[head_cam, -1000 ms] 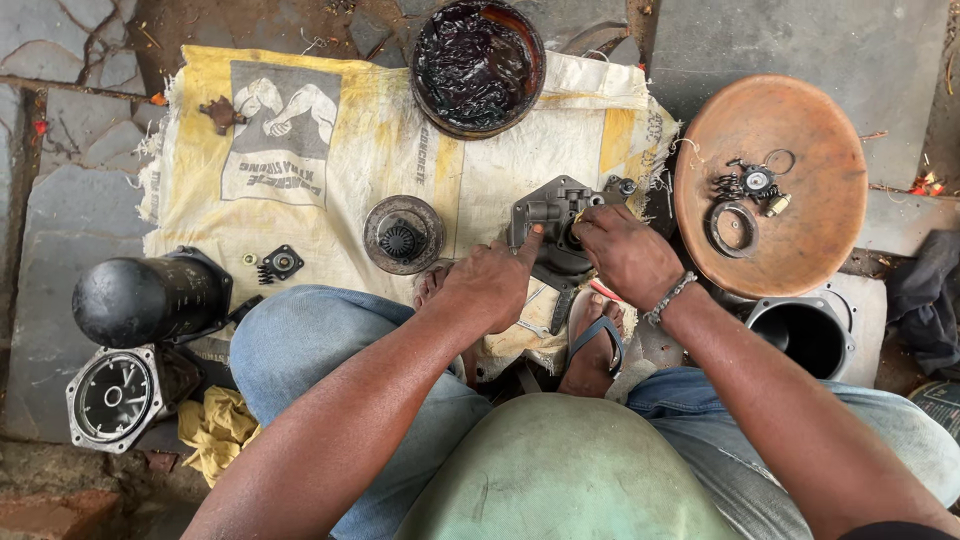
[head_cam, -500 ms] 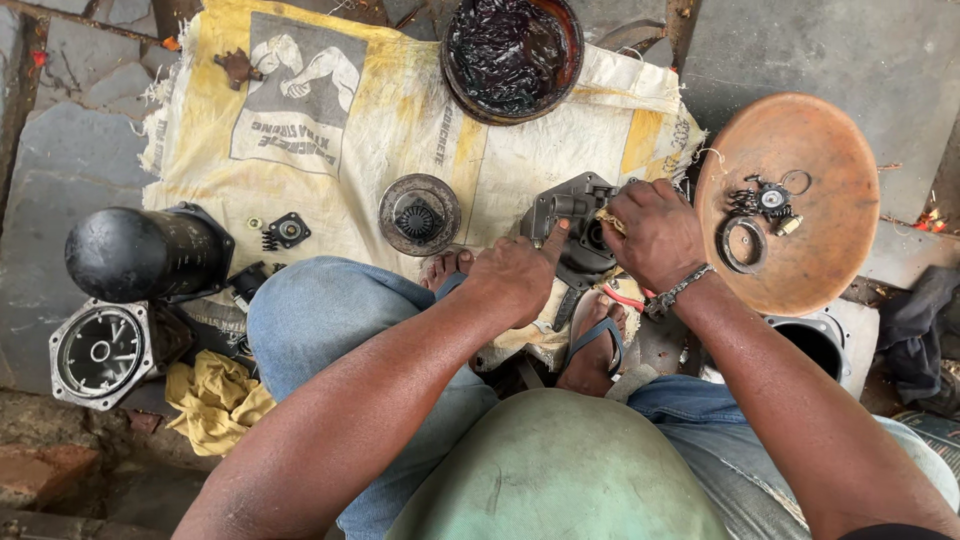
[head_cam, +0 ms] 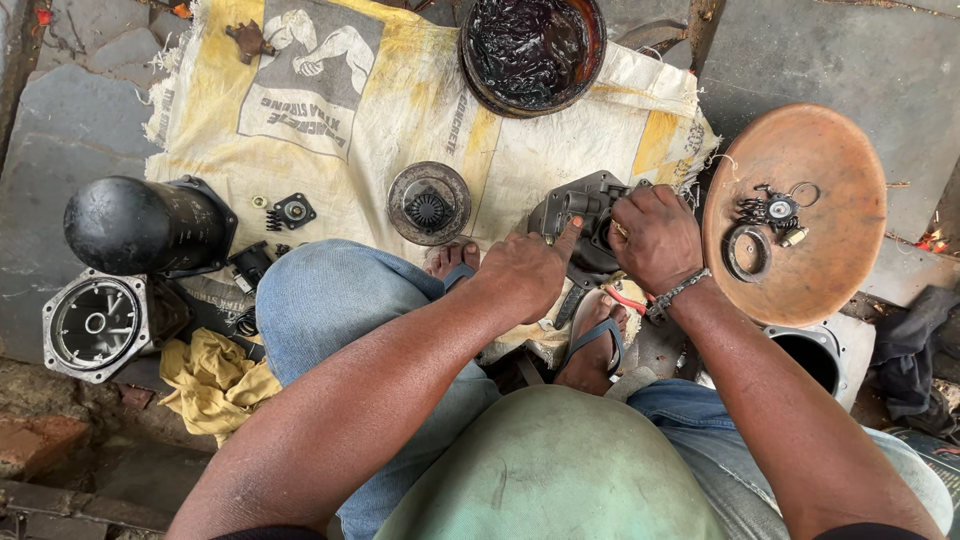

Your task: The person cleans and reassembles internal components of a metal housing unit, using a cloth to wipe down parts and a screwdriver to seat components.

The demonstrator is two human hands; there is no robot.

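A grey metal housing (head_cam: 572, 212) sits on the yellow-and-white sack (head_cam: 340, 130) just in front of my feet. My right hand (head_cam: 652, 237) grips its right side, fingers curled over the top. My left hand (head_cam: 528, 270) is mostly closed, its thumb pressed against the housing's left edge. A round grey disc with a dark toothed centre (head_cam: 429, 203) lies on the sack a little to the left of the housing.
A bowl of black grease (head_cam: 530, 48) stands at the sack's far edge. An orange round lid (head_cam: 830, 270) at right carries a ring, spring and small parts. A black cylinder (head_cam: 140, 225), a round end cover (head_cam: 95, 322), a yellow rag (head_cam: 212, 372) lie at left.
My view has shifted, so everything sits lower and to the right in the frame. Both hands stay on the housing, the left thumb now pressed at its left edge.
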